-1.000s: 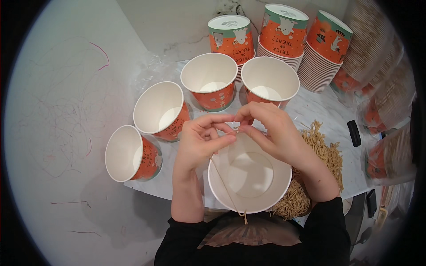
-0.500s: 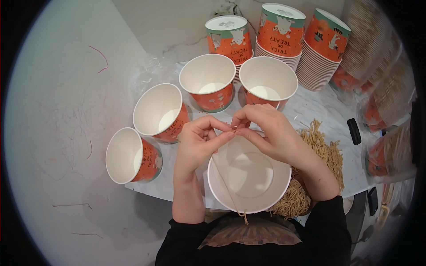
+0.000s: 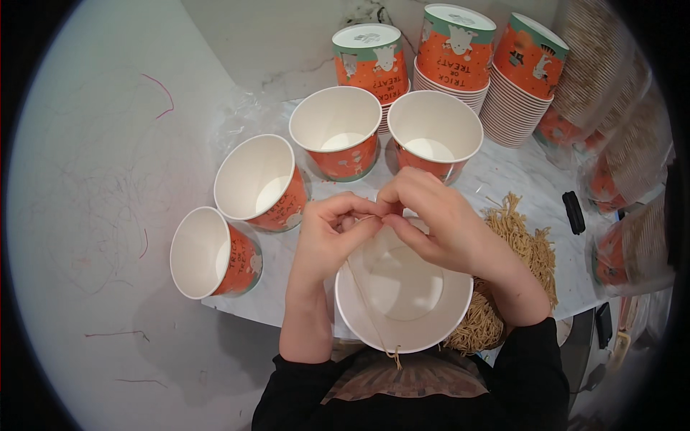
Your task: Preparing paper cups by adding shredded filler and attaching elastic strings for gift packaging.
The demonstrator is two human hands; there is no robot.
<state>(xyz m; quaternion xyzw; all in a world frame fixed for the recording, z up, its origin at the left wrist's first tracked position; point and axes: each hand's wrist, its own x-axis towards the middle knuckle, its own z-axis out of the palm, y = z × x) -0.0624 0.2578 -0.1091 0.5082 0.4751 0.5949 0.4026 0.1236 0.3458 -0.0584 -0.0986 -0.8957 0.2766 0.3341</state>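
Over the far rim of a white-lined paper bucket (image 3: 402, 287), my left hand (image 3: 334, 233) and my right hand (image 3: 431, 223) meet at the fingertips. Both are closed in a pinch on a thin tan string (image 3: 368, 305). From my left hand the string runs down across the inside of the bucket to its near rim, where a knotted, frayed end (image 3: 397, 355) hangs over. The exact point the fingers work on is too small to make out. A heap of tan string (image 3: 521, 241) lies beside my right forearm and partly under it.
Open orange paper buckets (image 3: 255, 179) stand in an arc at the left and back of the marble-patterned table (image 3: 503, 183). Behind them rise upside-down bucket stacks (image 3: 449, 57). Plastic-wrapped stacks (image 3: 632, 151) line the right side, near a small black object (image 3: 573, 212). Clear plastic (image 3: 248, 118) lies at back left.
My hands have come slightly nearer to me, with the fingers pressed closer together. The bucket beneath them has shifted a little toward me. The string still runs across it.
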